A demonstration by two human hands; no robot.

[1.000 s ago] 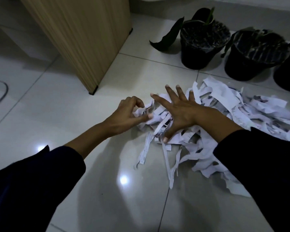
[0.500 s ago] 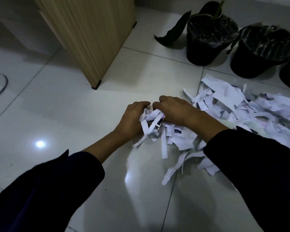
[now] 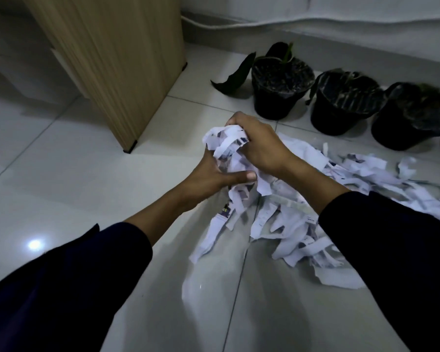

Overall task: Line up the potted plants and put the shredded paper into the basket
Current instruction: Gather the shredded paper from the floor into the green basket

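Near floor: glossy pale tiled floor, bright lamp glare on it, slick underfoot for loose scraps.
Sleeves: dark long sleeves low over the tiles, close enough to brush strips sideways.
Trailing strips: long white shredded paper strips spread across the tiles, some dangling from the raised bunch down toward the heap.
Left hand: clenched from below on a raised wad of white printed paper shreds, thumb pressed across its front.
Right hand: clamped over the top of the same wad, fingers curled into it.
Risk one: hanging tails likely to slip out mid-carry, scattering back on the floor; cause, a loose squeeze on uneven strips.
Risk two: only a fraction of the heap gathered, so many more trips probably needed.
Wooden panel: light wood-grain cabinet side to the left, well apart from the hands.
Potted plants: black round plastic plant pots standing side by side in a row beyond the paper, close to its far edge.
Risk three: drooping dark leaf and pot rims liable to snag or get knocked by a swinging armful.
Basket: not in view, so direction of carry impossible to judge.
Far wall: pale cable running along the wall base.
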